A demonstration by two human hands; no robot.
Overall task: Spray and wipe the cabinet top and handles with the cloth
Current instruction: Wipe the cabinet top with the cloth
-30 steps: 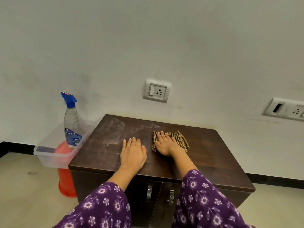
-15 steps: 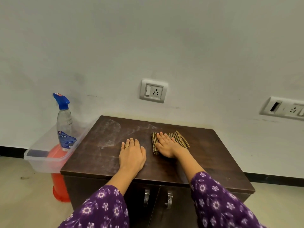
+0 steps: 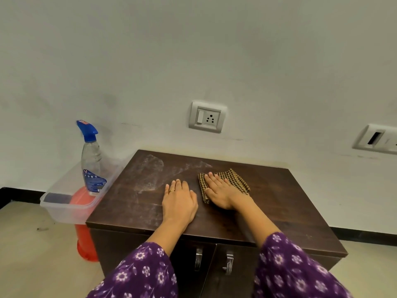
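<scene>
- Where the dark cabinet front faces the viewer, two small shiny metal handles (image 3: 198, 259) sit side by side on its doors, between purple sleeves (image 3: 139, 274) printed with pale flowers.
- On the rectangular, matte, dark wood-grain surface (image 3: 290, 201) the left grip (image 3: 179, 203) lies flat, fingers straight and close together, holding nothing. A thin gold ring (image 3: 171, 190) circles one finger.
- Just right of it, the right grip (image 3: 221, 193) presses flat on the cloth (image 3: 236, 179), fingers straight, not curled round it.
- That cloth is folded, woven in a small brown-and-tan check, and lies around the middle of the surface, with its edges showing either side of the hand.
- Pale, dusty streaks (image 3: 150, 173) mark the far-left part of the surface.
- Left of the cabinet, a clear spray bottle (image 3: 92, 160) with a blue trigger head stands upright in a clear plastic tub (image 3: 68, 203), which rests on an orange plastic base (image 3: 86, 244).
- On the far wall, a white socket plate (image 3: 207, 117).
</scene>
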